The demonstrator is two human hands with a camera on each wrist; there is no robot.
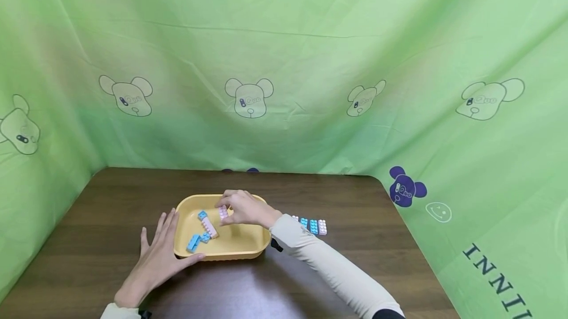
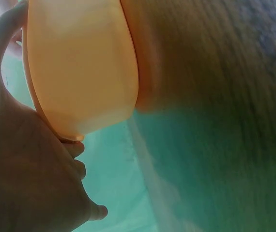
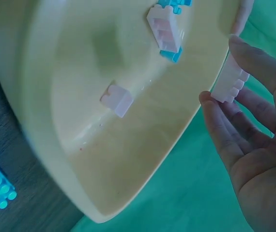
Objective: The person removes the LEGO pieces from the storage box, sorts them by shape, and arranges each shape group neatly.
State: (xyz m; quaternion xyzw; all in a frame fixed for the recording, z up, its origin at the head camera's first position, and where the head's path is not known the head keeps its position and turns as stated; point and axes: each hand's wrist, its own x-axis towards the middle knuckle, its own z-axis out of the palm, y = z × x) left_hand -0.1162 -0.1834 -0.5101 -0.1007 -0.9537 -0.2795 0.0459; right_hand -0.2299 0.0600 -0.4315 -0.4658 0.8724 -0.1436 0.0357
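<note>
On the table [image 1: 133, 191] sits a yellow tub [image 1: 226, 255]. Your left hand [image 1: 160, 254] lies against the tub's left end, fingers straight and spread. Your right hand [image 1: 246, 209] reaches across the tub, its fingers pinching a pink brick [image 3: 229, 81] over it; smaller blue bricks [image 1: 205, 237] lie in the tub's left half.

Looks like smooth moulded plastic in the tray [image 1: 237, 242], with a low satin sheen. Hard plastic, too, for the blocks [image 3: 118, 101], smooth-sided and bumpy with studs. Wood or wood-look finish on the table [image 1: 222, 284], grained, with a glossy patch of reflected light. Thin, creased cloth in the curtain [image 1: 248, 23], mostly matt. Matt, lightly wrinkled cloth on the sleeve [image 1: 328, 262].
</note>
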